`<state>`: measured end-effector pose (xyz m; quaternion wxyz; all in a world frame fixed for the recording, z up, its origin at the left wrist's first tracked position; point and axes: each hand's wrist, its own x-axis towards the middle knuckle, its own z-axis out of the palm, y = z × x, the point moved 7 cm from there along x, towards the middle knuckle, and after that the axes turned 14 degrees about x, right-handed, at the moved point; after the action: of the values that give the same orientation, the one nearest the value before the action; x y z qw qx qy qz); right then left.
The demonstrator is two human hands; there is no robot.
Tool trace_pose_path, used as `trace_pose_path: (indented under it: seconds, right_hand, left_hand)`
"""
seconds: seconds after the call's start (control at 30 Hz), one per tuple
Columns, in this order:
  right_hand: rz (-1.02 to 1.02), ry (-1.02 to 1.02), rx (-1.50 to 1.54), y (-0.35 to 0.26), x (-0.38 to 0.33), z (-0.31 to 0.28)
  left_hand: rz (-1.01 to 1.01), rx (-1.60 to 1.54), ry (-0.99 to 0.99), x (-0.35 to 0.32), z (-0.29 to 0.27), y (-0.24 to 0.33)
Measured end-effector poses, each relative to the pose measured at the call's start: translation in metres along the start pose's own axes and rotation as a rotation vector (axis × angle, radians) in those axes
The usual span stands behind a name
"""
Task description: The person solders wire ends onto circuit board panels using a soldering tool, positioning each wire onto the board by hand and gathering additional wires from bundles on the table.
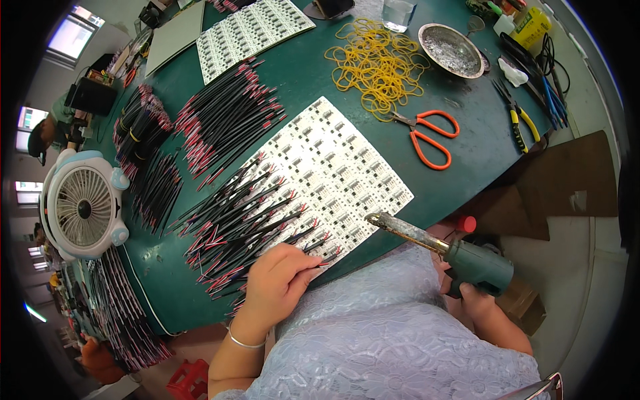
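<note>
A white circuit board panel (360, 177) lies slantwise on the green table, with rows of small parts on it. Black wires with red ends (230, 220) fan out from its left part. At the panel's near edge my left hand (280, 280) pinches one black wire, fingertips closed, its end by the board. My right hand (477, 301) grips a dark green soldering gun (479, 267) at the lower right. The gun's bent metal tip (377, 219) reaches over the right edge of the panel; whether it touches cannot be made out.
Orange-handled scissors (433, 137), yellow rubber bands (377, 63) and a metal bowl (452, 50) sit beyond the panel. Pliers (517, 123) lie at the right. Loose wire bundles (230, 117) and a fan (83, 203) are left. More board panels (253, 33) lie at the back.
</note>
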<state>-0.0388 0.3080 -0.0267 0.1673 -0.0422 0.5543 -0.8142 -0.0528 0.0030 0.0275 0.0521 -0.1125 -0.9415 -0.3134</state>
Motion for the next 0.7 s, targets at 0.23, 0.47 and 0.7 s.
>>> trace_pose_path:
  seconds: [0.23,0.47,0.7]
  right_hand:
    - [-0.065,0.048,0.003,-0.008,0.000,0.000]
    - [0.039,0.033,-0.111,0.000,-0.015,-0.014]
    - [-0.070,-0.134,-0.519,-0.011,-0.007,-0.004]
  left_hand:
    - [0.148,0.354,-0.034,0.037,0.004,0.050]
    - [0.125,0.315,-0.072,0.028,0.046,0.034]
    - [0.133,0.340,-0.082,0.033,0.047,0.038]
